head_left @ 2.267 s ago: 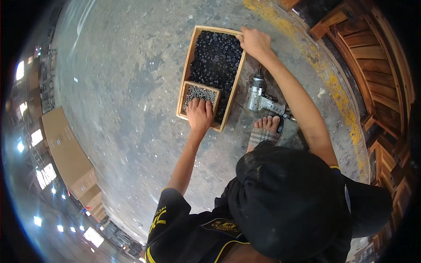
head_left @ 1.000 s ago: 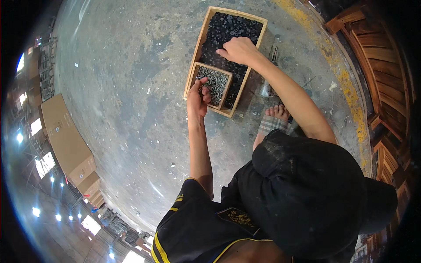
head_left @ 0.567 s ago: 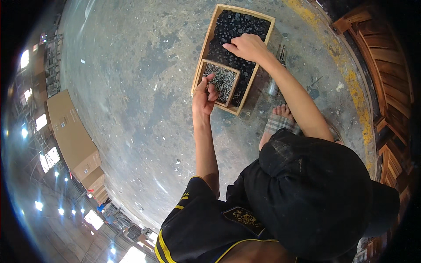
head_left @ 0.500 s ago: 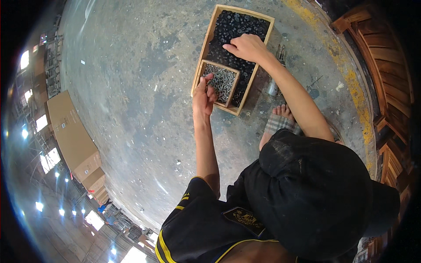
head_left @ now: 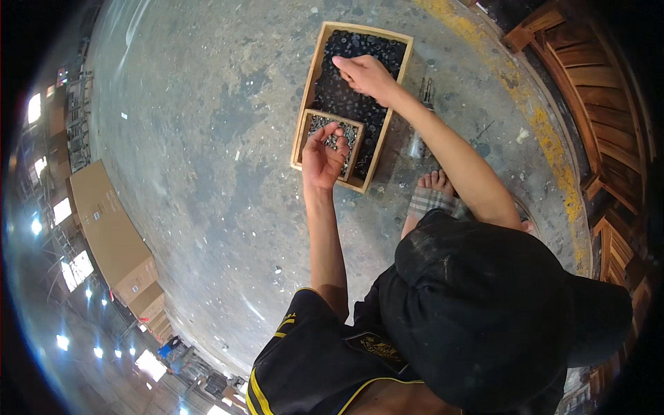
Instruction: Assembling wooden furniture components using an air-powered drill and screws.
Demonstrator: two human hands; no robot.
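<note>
A shallow wooden box (head_left: 299,128) lies on the floor, filled with small round black pieces (head_left: 366,45). In its near left corner sits a smaller wooden tray (head_left: 361,142) of loose silvery screws (head_left: 320,123). My left hand (head_left: 322,160) is over this tray, palm up, fingers curled in and the fingertips near the thumb; what they hold is too small to name. Over the black pieces, my right hand (head_left: 366,77) is closed in a pinch, thumb pointing left. Anything between its fingers is hidden.
Right of the box lie slim metal tools (head_left: 425,91) and a clear-looking cylinder (head_left: 416,145), close to a bare foot (head_left: 436,181). Slatted wooden pieces (head_left: 584,104) stand beyond a yellow floor line (head_left: 512,79). Cardboard boxes (head_left: 111,218) are at the far left. A black cap (head_left: 477,304) covers the lower right.
My left hand has turned further palm up and its fingers have curled in. My right hand has risen slightly off the black pieces, fingers drawn together. The whole view has shifted a little.
</note>
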